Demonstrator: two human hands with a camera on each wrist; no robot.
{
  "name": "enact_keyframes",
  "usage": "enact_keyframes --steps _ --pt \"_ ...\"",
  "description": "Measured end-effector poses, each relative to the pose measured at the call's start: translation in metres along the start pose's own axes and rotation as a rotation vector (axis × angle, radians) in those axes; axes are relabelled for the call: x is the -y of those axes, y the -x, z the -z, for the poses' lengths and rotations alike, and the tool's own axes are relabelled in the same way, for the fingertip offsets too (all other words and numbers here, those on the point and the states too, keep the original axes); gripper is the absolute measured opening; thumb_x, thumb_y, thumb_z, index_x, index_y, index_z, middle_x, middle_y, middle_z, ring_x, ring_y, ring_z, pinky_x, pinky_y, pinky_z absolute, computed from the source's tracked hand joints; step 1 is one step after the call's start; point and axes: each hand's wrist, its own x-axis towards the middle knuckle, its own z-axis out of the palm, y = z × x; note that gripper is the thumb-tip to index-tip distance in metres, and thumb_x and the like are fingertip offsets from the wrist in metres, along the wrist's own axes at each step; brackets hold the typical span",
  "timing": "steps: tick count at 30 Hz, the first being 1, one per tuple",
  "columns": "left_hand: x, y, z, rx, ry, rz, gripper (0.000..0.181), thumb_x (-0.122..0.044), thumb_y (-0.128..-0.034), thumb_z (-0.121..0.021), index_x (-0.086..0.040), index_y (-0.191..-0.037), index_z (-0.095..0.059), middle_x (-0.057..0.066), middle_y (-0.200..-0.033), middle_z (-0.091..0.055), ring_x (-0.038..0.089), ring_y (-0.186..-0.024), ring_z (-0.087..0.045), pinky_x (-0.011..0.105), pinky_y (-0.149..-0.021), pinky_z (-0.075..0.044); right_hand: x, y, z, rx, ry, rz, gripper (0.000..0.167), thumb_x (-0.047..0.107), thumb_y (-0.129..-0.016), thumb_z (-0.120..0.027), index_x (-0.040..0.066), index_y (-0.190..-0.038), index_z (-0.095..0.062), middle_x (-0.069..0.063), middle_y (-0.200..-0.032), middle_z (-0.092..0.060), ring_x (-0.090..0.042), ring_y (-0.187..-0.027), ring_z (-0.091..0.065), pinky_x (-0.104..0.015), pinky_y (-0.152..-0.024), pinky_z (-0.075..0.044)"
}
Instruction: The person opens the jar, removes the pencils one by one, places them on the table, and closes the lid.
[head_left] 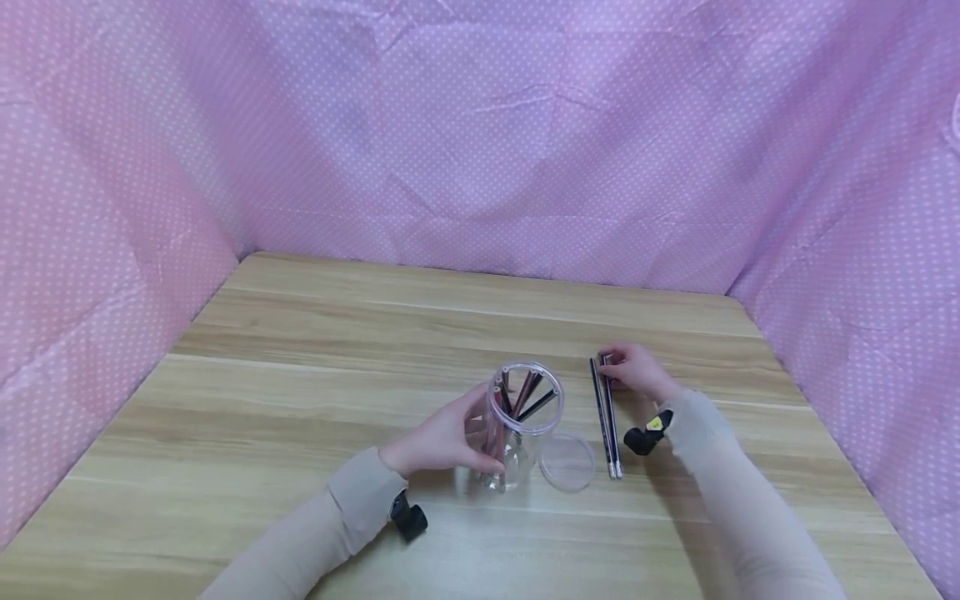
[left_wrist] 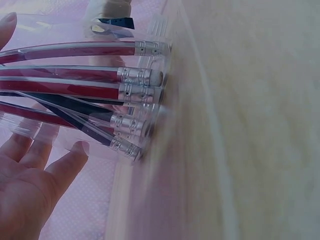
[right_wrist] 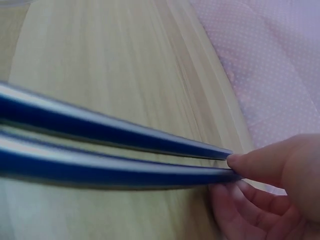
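Note:
My left hand (head_left: pixel 442 435) grips a clear plastic jar (head_left: pixel 525 457) that stands on the table, fingers and thumb spread round its side. Several red and dark pencils (left_wrist: pixel 90 91) lean inside it, and the left wrist view shows their silver ferrules and erasers toward the table. To the right of the jar, two dark blue pencils (head_left: pixel 602 417) lie side by side, eraser ends toward me. At their far ends my right hand (head_left: pixel 639 372) pinches one blue pencil (right_wrist: pixel 125 172) between thumb and fingers; the other pencil's tip lies close by the thumb.
A round clear lid (head_left: pixel 567 462) lies flat between the jar and the blue pencils. The wooden table (head_left: pixel 360 325) stretches to pink dotted cloth (head_left: pixel 480 150) hanging at the back and both sides. Each wrist wears a small black camera (head_left: pixel 408 517).

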Motion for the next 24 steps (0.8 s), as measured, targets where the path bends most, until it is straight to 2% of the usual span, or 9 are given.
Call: enact_keyframes --steps 5,13,24 --pt "-0.0014 0.0006 0.0 -0.002 0.012 0.01 0.107 -0.005 -0.0667 -0.082 -0.02 -0.151 -0.018 0.013 -0.149 -0.038 0.031 -0.135 -0.038 0.047 -0.109 -0.036 0.0034 -0.0004 -0.0003 -0.004 0.043 -0.01 0.042 0.006 -0.089 -0.059 -0.011 -0.127 -0.048 -0.03 -0.112 -0.057 -0.019 -0.083 -0.064 -0.03 -0.073 -0.059" --pt "0.0012 -0.0008 0.0002 0.004 0.042 -0.017 0.107 -0.001 -0.0662 -0.081 -0.018 -0.151 -0.018 0.012 -0.148 -0.04 0.03 -0.134 -0.04 0.044 -0.109 -0.037 0.0059 -0.0012 -0.0013 -0.007 0.054 -0.016 0.037 0.005 -0.09 -0.058 -0.01 -0.123 -0.052 -0.029 -0.11 -0.059 -0.018 -0.08 -0.064 -0.03 -0.07 -0.059" --pt "0.0006 0.0007 -0.0006 -0.006 0.006 -0.004 0.107 -0.004 -0.067 -0.082 -0.02 -0.151 -0.018 0.012 -0.148 -0.039 0.031 -0.135 -0.04 0.046 -0.109 -0.037 0.0081 -0.0004 -0.0032 -0.017 0.107 -0.045 0.035 0.005 -0.09 -0.058 -0.008 -0.122 -0.054 -0.025 -0.106 -0.062 -0.018 -0.076 -0.064 -0.029 -0.067 -0.059"
